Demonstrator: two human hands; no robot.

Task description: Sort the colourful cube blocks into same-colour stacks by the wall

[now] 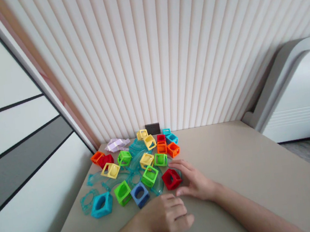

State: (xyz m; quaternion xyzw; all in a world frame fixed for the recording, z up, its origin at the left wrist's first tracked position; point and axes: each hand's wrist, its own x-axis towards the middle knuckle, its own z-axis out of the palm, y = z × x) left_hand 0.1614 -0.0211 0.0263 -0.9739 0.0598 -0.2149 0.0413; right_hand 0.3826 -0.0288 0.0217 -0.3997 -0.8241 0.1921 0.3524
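Observation:
A heap of hollow plastic cubes in many colours lies on the beige table point(251, 164) near the wall. My right hand point(194, 181) reaches in from the right, fingers spread and curved beside a red cube point(171, 179), touching its right side. My left hand point(166, 216) rests on the table just in front, fingers curled loosely under, with nothing visible in it. A dark blue cube point(140, 195) and a green cube point(122, 192) sit just left of the red one. A light blue cube point(101, 205) lies at the heap's front left.
Clear teal curved track pieces point(134, 161) lie under and among the cubes. A ribbed wall panel point(146, 55) with a dark socket plate point(152, 129) stands behind the heap. A white cabinet point(19, 158) bounds the left, and a white unit point(303, 103) stands at the right.

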